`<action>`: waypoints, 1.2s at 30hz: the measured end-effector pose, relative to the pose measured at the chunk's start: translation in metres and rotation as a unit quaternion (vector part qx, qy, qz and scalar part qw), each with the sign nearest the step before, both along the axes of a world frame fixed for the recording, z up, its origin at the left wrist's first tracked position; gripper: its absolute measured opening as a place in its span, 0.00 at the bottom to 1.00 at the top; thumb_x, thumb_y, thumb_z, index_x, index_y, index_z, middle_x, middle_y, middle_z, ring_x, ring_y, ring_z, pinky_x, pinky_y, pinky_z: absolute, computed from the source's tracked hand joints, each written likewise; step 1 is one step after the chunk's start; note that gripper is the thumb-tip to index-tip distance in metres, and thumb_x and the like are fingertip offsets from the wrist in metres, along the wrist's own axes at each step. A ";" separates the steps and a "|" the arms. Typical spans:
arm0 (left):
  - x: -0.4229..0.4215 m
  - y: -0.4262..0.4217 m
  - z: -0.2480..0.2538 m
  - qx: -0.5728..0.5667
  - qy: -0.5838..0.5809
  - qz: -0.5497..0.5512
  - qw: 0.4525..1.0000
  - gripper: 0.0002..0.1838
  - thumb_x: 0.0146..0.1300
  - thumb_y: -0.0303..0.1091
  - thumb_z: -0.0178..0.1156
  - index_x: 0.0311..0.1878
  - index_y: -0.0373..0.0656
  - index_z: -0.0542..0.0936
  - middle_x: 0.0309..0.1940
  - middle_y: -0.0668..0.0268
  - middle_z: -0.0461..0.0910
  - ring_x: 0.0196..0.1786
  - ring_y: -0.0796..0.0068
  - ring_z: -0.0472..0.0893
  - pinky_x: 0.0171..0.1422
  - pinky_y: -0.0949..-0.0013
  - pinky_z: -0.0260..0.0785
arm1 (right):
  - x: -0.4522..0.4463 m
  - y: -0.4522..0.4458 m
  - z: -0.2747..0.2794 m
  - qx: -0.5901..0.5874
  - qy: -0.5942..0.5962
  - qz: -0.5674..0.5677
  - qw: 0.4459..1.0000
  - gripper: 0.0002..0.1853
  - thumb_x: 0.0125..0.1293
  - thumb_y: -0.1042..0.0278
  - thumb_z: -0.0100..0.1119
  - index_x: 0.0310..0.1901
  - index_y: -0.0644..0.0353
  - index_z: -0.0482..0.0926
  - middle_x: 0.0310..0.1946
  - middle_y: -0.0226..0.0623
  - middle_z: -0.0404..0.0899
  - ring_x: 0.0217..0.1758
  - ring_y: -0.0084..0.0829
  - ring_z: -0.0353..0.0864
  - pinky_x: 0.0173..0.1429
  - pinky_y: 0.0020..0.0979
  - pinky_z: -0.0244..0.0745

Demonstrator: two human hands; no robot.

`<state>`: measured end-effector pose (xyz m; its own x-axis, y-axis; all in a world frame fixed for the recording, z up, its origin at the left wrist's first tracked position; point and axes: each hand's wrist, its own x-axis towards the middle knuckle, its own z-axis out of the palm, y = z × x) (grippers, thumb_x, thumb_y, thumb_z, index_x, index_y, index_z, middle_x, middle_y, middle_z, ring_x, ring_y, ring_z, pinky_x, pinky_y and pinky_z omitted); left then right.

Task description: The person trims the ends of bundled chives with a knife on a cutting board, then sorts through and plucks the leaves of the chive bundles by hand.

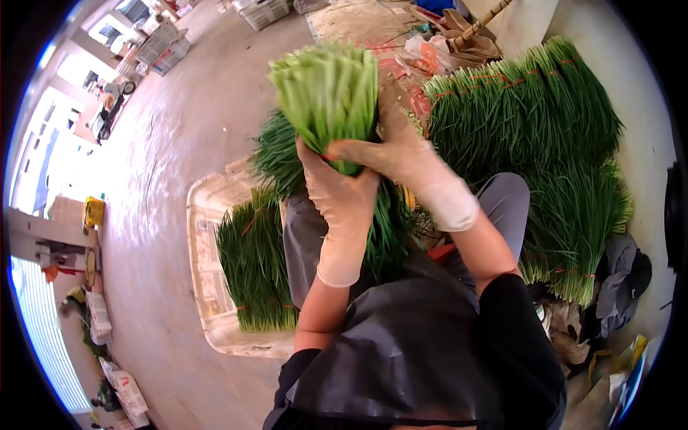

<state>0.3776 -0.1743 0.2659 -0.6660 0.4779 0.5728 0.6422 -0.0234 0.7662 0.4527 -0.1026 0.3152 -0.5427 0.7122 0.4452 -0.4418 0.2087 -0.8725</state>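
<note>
In the head view, a thick bunch of chives (pixel 326 89) is held up with its pale stem ends on top and dark leaves hanging below. My left hand (pixel 337 193), in a light glove, is wrapped round the bunch from below. A similar glove covers my right hand (pixel 401 154), whose thumb presses at the front of the bunch beside a bit of red band; its other fingers are behind the stems and partly hidden. The stem tops are slightly blurred. More dark leaves (pixel 276 154) show behind my left hand.
A pale plastic crate (pixel 204 287) with banded chives (pixel 254 265) stands at my left. Large stacks of tied chives (pixel 527 107) lie at my right against the wall. A bamboo pole (pixel 480 25) and plastic bags (pixel 430 54) lie ahead. A scooter (pixel 107 111) stands far left.
</note>
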 end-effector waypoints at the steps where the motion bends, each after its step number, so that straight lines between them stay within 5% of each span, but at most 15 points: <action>1: 0.003 -0.006 0.009 -0.015 0.049 -0.021 0.998 0.53 0.42 0.37 0.78 0.68 0.32 0.57 0.59 0.48 0.70 0.62 0.58 0.73 0.64 0.58 0.66 | -0.008 -0.002 0.003 -0.036 0.074 0.010 0.997 0.46 0.53 0.70 0.76 0.71 0.61 0.58 0.60 0.41 0.73 0.65 0.34 0.71 0.68 0.35 0.67; 5: -0.041 -0.040 0.045 0.023 0.101 -0.165 0.981 0.60 0.33 0.40 0.84 0.69 0.33 0.58 0.66 0.50 0.65 0.65 0.60 0.71 0.68 0.60 0.65 | 0.010 -0.002 0.027 -0.107 0.089 0.041 0.989 0.34 0.63 0.65 0.67 0.68 0.62 0.62 0.57 0.35 0.74 0.60 0.28 0.72 0.66 0.31 0.67; 7: -0.046 -0.036 0.048 0.059 -0.313 -0.335 0.887 0.60 0.27 0.39 0.86 0.67 0.35 0.63 0.61 0.56 0.72 0.60 0.65 0.75 0.62 0.64 0.71 | 0.009 -0.001 0.017 -0.043 0.080 0.080 0.993 0.33 0.66 0.60 0.63 0.68 0.62 0.62 0.58 0.36 0.73 0.62 0.30 0.71 0.67 0.32 0.64; 11: -0.033 -0.029 0.042 0.060 -0.282 -0.394 0.873 0.47 0.31 0.30 0.84 0.60 0.39 0.72 0.53 0.63 0.80 0.51 0.73 0.80 0.58 0.67 0.74 | 0.009 0.019 -0.004 0.066 -0.002 0.052 0.996 0.36 0.71 0.46 0.54 0.70 0.63 0.59 0.60 0.39 0.71 0.64 0.35 0.68 0.70 0.34 0.58; 12: -0.023 -0.024 0.050 0.145 -0.452 -0.456 0.752 0.46 0.34 0.29 0.83 0.61 0.38 0.70 0.53 0.63 0.79 0.51 0.72 0.81 0.58 0.66 0.74 | 0.012 0.028 0.001 0.074 -0.018 0.069 0.995 0.39 0.69 0.42 0.55 0.71 0.64 0.59 0.59 0.39 0.70 0.61 0.35 0.70 0.69 0.33 0.59; 13: -0.018 -0.025 0.044 0.116 -0.352 -0.394 0.841 0.45 0.39 0.28 0.81 0.62 0.37 0.68 0.53 0.62 0.79 0.52 0.70 0.81 0.58 0.66 0.75 | 0.015 0.031 0.003 0.075 -0.019 0.067 0.995 0.39 0.69 0.42 0.55 0.71 0.64 0.59 0.59 0.39 0.70 0.61 0.35 0.70 0.69 0.33 0.59; 17: -0.011 -0.007 0.046 0.159 -0.294 -0.349 0.876 0.42 0.40 0.29 0.80 0.60 0.36 0.68 0.52 0.61 0.80 0.50 0.70 0.81 0.56 0.67 0.75 | 0.028 0.031 0.009 0.115 0.143 -0.002 0.983 0.44 0.66 0.36 0.56 0.70 0.65 0.60 0.56 0.42 0.71 0.58 0.33 0.71 0.63 0.34 0.66; 19: -0.008 -0.002 0.048 0.185 -0.259 -0.331 0.888 0.41 0.39 0.29 0.80 0.59 0.36 0.69 0.50 0.61 0.80 0.49 0.70 0.82 0.55 0.68 0.75 | 0.039 0.008 0.021 0.250 0.122 -0.225 0.934 0.42 0.65 0.39 0.59 0.68 0.68 0.63 0.54 0.43 0.72 0.56 0.34 0.72 0.60 0.36 0.68; 23: 0.005 -0.002 0.050 0.133 -0.075 -0.171 0.973 0.40 0.41 0.35 0.79 0.59 0.37 0.71 0.50 0.62 0.81 0.46 0.62 0.83 0.56 0.66 0.74 | 0.065 0.000 0.053 0.493 0.044 -0.295 0.817 0.25 0.56 0.61 0.71 0.54 0.62 0.79 0.49 0.37 0.79 0.47 0.38 0.75 0.53 0.35 0.69; 24: 0.008 -0.004 0.053 0.270 -0.354 -0.358 0.821 0.39 0.46 0.36 0.76 0.61 0.38 0.69 0.54 0.60 0.79 0.49 0.60 0.82 0.57 0.63 0.74 | 0.068 -0.005 0.066 0.492 0.043 -0.297 0.817 0.25 0.56 0.61 0.71 0.54 0.62 0.79 0.49 0.37 0.79 0.47 0.38 0.75 0.53 0.35 0.69; 25: 0.012 -0.005 0.055 0.365 -0.580 -0.488 0.541 0.38 0.51 0.37 0.74 0.64 0.39 0.68 0.58 0.59 0.76 0.52 0.58 0.81 0.58 0.60 0.74 | 0.069 -0.012 0.082 0.487 0.013 -0.274 0.829 0.22 0.55 0.62 0.71 0.51 0.59 0.81 0.47 0.35 0.79 0.47 0.38 0.75 0.52 0.36 0.70; 26: 0.012 -0.006 0.054 0.363 -0.583 -0.487 0.539 0.38 0.51 0.37 0.74 0.64 0.39 0.68 0.58 0.59 0.76 0.52 0.58 0.81 0.58 0.60 0.74 | 0.071 -0.016 0.091 0.481 -0.018 -0.250 0.840 0.19 0.54 0.64 0.70 0.49 0.55 0.83 0.45 0.32 0.79 0.46 0.38 0.75 0.51 0.36 0.70; 28: 0.005 -0.009 0.051 0.208 -0.157 -0.313 0.914 0.35 0.60 0.39 0.66 0.67 0.38 0.63 0.62 0.55 0.72 0.57 0.59 0.79 0.60 0.57 0.75 | 0.080 -0.016 0.098 0.491 -0.068 -0.239 0.835 0.19 0.55 0.64 0.69 0.49 0.56 0.83 0.44 0.32 0.80 0.47 0.37 0.75 0.52 0.36 0.70; 29: 0.001 -0.009 0.049 0.096 0.092 -0.176 0.975 0.34 0.65 0.41 0.62 0.69 0.38 0.61 0.64 0.53 0.70 0.59 0.59 0.78 0.60 0.56 0.75 | 0.084 -0.013 0.101 0.501 -0.114 -0.226 0.828 0.19 0.55 0.64 0.68 0.50 0.57 0.83 0.43 0.33 0.81 0.48 0.36 0.75 0.52 0.37 0.70; 36: -0.034 -0.016 0.070 0.114 0.258 -0.086 0.956 0.47 0.48 0.52 0.73 0.67 0.37 0.66 0.54 0.48 0.77 0.51 0.48 0.80 0.57 0.55 0.71 | 0.092 0.005 0.109 0.662 -0.108 -0.245 0.700 0.25 0.42 0.70 0.71 0.48 0.46 0.85 0.39 0.25 0.77 0.44 0.34 0.76 0.47 0.36 0.74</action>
